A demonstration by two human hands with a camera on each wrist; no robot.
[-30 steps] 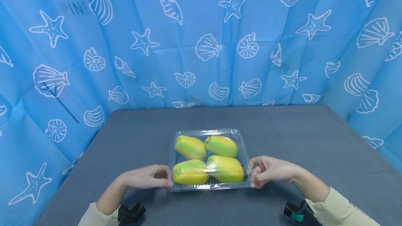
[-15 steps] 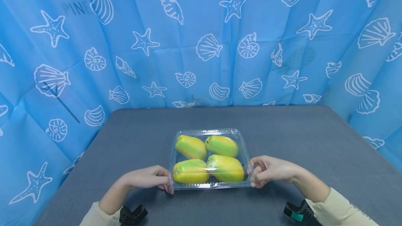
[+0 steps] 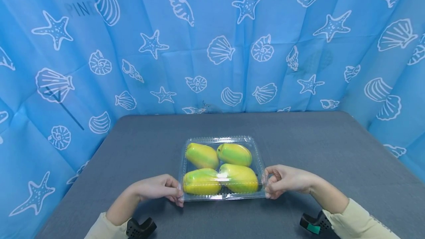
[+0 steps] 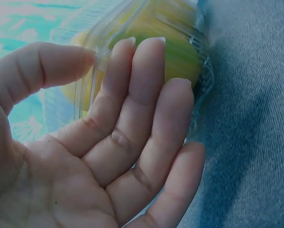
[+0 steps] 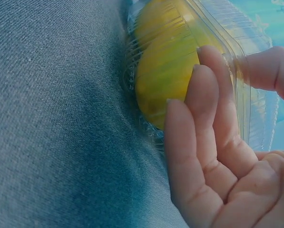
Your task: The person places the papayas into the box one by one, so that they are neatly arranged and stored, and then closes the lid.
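Observation:
A clear plastic clamshell box [image 3: 199,197] sits on the grey table, its transparent lid lying over several yellow-green mangoes [image 3: 201,182]. At the box's front left corner, my left hand [image 3: 157,188] pinches the rim between thumb and fingers. The left wrist view shows that thumb on one side of the rim and the fingers [image 4: 146,71] on the other. My right hand [image 3: 287,180] pinches the rim at the front right corner. In the right wrist view, its fingers [image 5: 203,95] lie along the box wall beside a mango [image 5: 163,80]. Whether the lid is latched cannot be told.
The grey cloth-covered table [image 3: 149,132] extends around the box on all sides. A blue curtain [image 3: 212,84] printed with white shells and starfish hangs behind the table and along both sides.
My left hand has shifted its fingers at the front left corner, its fingertips now lower by the rim. The right hand and the mangoes have stayed almost still.

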